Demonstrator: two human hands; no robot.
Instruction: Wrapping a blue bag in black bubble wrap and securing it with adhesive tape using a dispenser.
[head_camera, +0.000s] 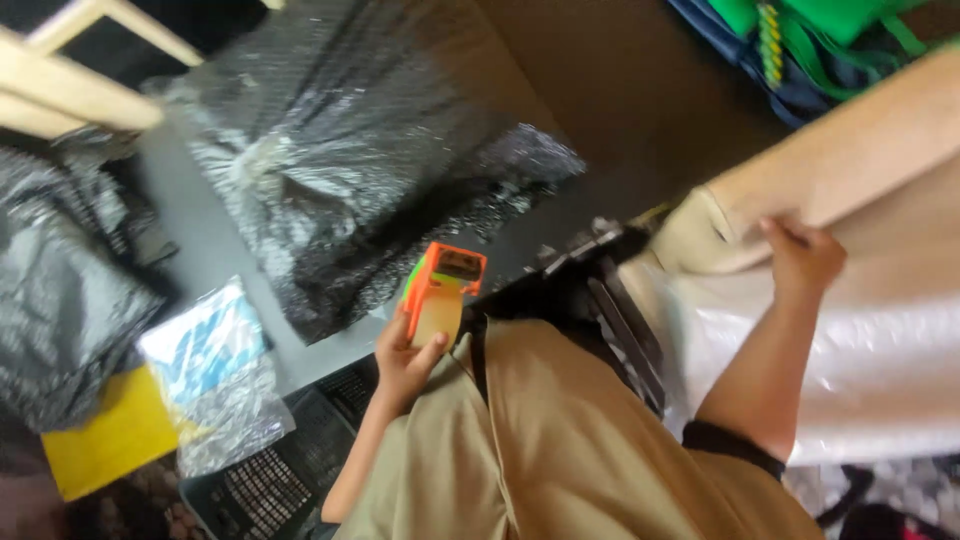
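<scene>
My left hand (403, 362) grips an orange tape dispenser (441, 292) with a green side and a roll of pale tape, held just in front of my tan clothing. My right hand (803, 255) rests at the right, fingers curled on the edge of a large beige cardboard box (850, 150). Below that hand the box is covered in clear glossy plastic wrap (880, 360). The two hands are far apart.
A big sheet of black bubble wrap (340, 170) lies on a grey surface ahead. More black plastic (60, 290) bunches at the left, beside a clear bag with blue print (205, 355) and a yellow sheet (115, 435). A black crate (290, 460) sits below. Green straps (830, 40) lie top right.
</scene>
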